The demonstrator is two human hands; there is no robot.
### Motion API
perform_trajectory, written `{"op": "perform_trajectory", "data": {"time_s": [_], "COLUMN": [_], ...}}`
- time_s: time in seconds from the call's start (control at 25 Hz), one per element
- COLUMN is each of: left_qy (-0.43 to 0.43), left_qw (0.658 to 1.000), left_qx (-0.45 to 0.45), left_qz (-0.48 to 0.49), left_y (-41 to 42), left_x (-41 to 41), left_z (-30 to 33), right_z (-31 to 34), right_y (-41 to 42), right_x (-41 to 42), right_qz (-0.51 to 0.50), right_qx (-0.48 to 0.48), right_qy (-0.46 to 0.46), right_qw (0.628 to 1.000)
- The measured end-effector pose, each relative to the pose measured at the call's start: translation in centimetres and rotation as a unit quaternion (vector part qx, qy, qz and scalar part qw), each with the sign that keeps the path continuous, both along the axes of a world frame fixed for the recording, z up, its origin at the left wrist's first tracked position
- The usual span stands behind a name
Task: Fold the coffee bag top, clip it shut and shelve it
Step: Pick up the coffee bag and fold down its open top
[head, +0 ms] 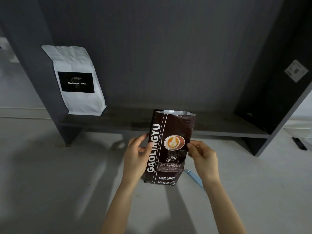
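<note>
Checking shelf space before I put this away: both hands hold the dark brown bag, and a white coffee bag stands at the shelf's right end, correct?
Not quite. In the head view the white coffee bag stands at the left end of the dark grey shelf. Left hand and right hand do hold the dark brown foil coffee bag.

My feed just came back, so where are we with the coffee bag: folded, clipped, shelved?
None of the three is done. The dark coffee bag stands upright, held at its sides by the left hand and the right hand, its silver top edge unfolded. The blue clip lies on the surface behind it, unused. The shelf holds only a white bag. Left: fold, clip, shelve.
</note>
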State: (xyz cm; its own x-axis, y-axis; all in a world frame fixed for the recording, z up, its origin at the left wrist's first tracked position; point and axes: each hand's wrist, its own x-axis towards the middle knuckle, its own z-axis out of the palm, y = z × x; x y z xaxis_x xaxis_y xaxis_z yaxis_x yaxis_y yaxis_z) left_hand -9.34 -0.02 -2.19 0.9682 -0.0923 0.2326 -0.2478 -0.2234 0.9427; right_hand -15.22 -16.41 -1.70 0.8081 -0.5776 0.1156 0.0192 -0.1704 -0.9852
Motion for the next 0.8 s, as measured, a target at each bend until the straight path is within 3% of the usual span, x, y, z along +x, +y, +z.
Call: {"op": "perform_trajectory", "data": {"time_s": [0.8], "left_qy": [-0.002], "left_qw": [1.0], "left_qx": [-0.017], "left_qz": [-0.023], "left_y": [1.2], "left_x": [-0.4], "left_z": [0.6], "right_z": [0.0], "right_y": [0.2], "right_x": [-0.5], "right_qz": [0.071], "right_qx": [-0.02], "right_qy": [-0.083], "right_qw": [0.994]}}
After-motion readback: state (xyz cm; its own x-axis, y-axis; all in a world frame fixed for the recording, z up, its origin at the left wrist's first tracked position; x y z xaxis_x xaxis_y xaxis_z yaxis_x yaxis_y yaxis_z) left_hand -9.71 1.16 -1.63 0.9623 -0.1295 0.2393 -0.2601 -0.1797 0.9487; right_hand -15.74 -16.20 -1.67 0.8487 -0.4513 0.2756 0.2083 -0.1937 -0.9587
